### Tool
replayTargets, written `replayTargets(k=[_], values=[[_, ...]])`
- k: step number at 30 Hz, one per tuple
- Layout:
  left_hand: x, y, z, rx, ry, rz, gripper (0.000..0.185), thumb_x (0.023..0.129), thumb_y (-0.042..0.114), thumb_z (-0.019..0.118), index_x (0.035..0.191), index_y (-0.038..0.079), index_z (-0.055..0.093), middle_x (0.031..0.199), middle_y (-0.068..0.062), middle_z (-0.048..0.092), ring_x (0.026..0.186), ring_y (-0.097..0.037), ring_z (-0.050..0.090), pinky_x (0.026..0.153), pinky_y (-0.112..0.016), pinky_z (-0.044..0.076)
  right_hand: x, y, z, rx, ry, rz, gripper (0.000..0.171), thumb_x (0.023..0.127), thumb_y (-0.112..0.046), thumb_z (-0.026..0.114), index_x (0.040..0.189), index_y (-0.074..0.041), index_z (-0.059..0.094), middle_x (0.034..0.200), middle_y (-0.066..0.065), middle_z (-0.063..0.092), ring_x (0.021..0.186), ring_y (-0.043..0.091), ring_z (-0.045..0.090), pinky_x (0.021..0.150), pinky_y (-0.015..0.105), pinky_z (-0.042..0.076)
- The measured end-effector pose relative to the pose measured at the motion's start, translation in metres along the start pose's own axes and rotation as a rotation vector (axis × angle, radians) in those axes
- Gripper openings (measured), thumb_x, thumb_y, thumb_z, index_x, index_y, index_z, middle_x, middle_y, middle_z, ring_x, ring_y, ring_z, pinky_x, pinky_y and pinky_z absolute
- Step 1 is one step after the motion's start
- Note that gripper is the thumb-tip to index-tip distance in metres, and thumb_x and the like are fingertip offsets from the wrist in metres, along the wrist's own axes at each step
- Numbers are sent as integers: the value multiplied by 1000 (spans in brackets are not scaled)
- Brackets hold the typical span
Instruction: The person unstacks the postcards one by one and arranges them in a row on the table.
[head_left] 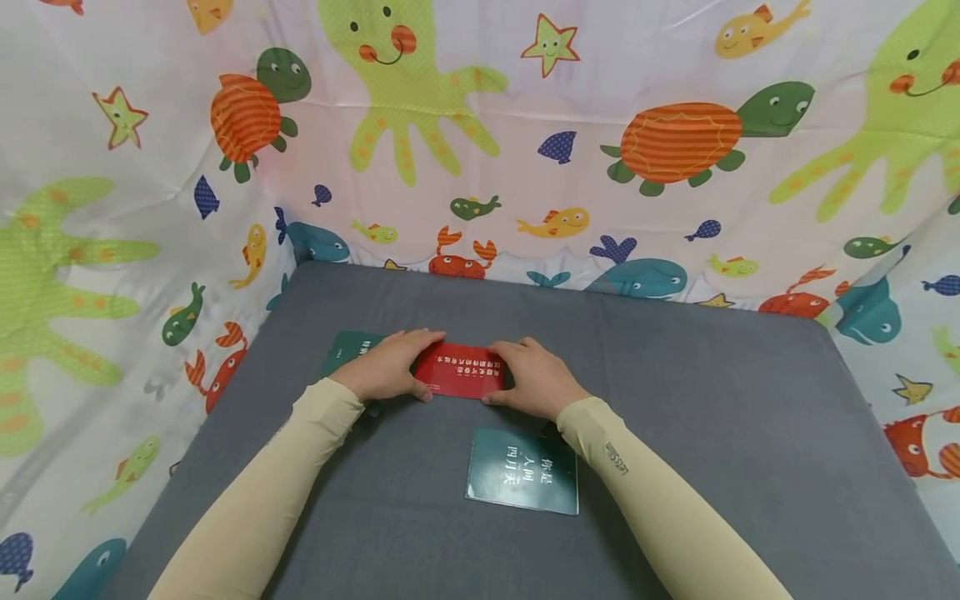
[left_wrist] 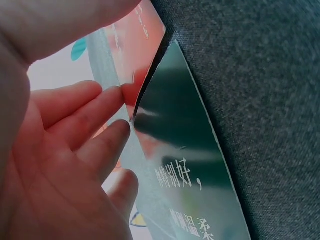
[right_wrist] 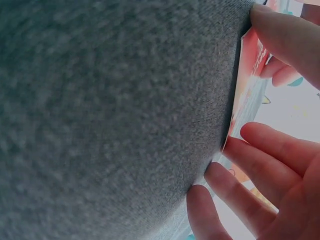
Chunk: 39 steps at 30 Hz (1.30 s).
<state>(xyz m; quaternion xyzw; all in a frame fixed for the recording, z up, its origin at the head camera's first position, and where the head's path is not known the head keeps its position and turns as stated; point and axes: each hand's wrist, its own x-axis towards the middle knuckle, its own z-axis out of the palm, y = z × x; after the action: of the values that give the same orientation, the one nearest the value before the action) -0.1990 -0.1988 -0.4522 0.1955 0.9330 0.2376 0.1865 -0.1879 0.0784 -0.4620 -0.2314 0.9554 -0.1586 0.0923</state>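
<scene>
A red booklet (head_left: 461, 371) with white print lies mid-table, held at both short ends. My left hand (head_left: 390, 368) grips its left end, thumb on top and fingers (left_wrist: 107, 100) at the edge of the red cover (left_wrist: 142, 40). My right hand (head_left: 534, 382) grips the right end. In the right wrist view the thumb lies over the red booklet (right_wrist: 247, 75) and the fingers (right_wrist: 265, 137) curl at its lower edge. A dark green book (head_left: 347, 350) lies partly under my left hand, and its glossy cover (left_wrist: 185, 150) sits beneath the red one.
A second dark green book (head_left: 523, 471) with white characters lies flat nearer to me, between my forearms. The table wears a grey cloth (head_left: 712, 400). A sea-animal printed sheet (head_left: 525, 125) hangs behind and along both sides.
</scene>
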Motion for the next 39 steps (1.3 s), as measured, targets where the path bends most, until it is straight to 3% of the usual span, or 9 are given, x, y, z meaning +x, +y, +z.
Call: replayTargets(k=[7,12,19,24,28,31,35,39], values=[[1,2,1,20,4,-7,106,81,29,95,168,11,38,171,-12,44,160,-35,37,137,-56,21,-5,3,-2,42,8,-8,89,86,-57,87,158,-16,54,154,6,63,136,27,57,110,52,58],[1,4,5,34,8,-17,108,81,30,95,168,10,36,171,-12,43,159,-35,38,137,-57,20,-22,12,-5,93,20,19,92,88,-60,84,161,-17,50,158,7,60,141,30,58,116,55,54],[-8,18,12,119,116,20,109,79,26,97,168,8,36,172,-13,43,163,-36,35,137,-56,21,-63,29,-10,84,35,49,91,88,-62,83,161,-18,51,158,7,60,145,30,57,118,56,52],[-25,43,24,147,183,83,102,86,29,93,168,9,37,169,-13,46,158,-35,43,131,-56,35,-95,33,-9,67,58,40,88,87,-62,84,158,-19,55,155,6,63,143,30,59,115,56,53],[-41,64,39,70,149,112,98,89,38,89,169,15,37,167,-8,50,150,-30,51,124,-54,46,-119,34,-4,63,55,32,89,86,-65,84,157,-19,56,154,6,63,141,29,60,113,56,55],[-51,76,50,47,92,155,100,88,44,89,169,17,38,166,-5,51,150,-27,52,125,-52,46,-134,33,-1,65,45,27,95,82,-70,84,157,-20,57,154,5,63,140,27,60,112,56,56],[-58,84,63,60,21,213,103,85,48,91,168,15,38,165,-3,51,150,-24,51,127,-49,43,-149,31,2,67,49,13,100,76,-73,87,155,-21,58,153,2,63,138,25,61,111,55,56],[-63,88,73,78,-20,229,107,82,51,93,167,14,39,165,-2,51,150,-23,51,127,-49,43,-158,29,5,66,62,-14,102,72,-71,92,155,-22,59,153,-1,63,137,23,61,109,54,58]])
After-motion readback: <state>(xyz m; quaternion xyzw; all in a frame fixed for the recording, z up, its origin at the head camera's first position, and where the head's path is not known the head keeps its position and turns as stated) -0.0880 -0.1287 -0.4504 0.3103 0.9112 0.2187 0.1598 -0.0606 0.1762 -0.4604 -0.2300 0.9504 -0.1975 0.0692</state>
